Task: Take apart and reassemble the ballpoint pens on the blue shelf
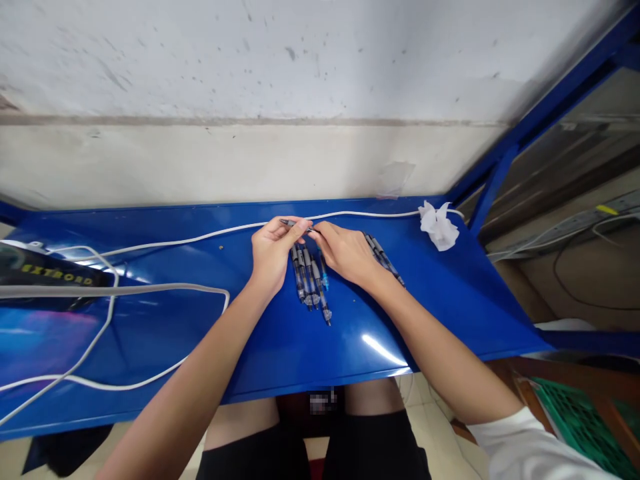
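Observation:
Both hands meet over the middle of the blue table, near its back. My left hand (pixel 273 252) is closed on the dark barrel of a pen (pixel 289 223), held roughly level. At the pen's right end, the fingers of my right hand (pixel 345 248) are pinched together on its tip. Just below the hands several black and clear pens (pixel 311 283) lie side by side on the table, with a blue-tinted one (pixel 323 270) at their right. More dark pens (pixel 384 257) rest to the right, partly hidden by my right hand.
Crumpled white paper (pixel 439 225) sits at the back right of the blue table (pixel 300 363). A white cable (pixel 200 238) runs along the back, and more cable loops at the left beside a black box (pixel 50 275). Behind stands a wall; blue metal posts rise at the right.

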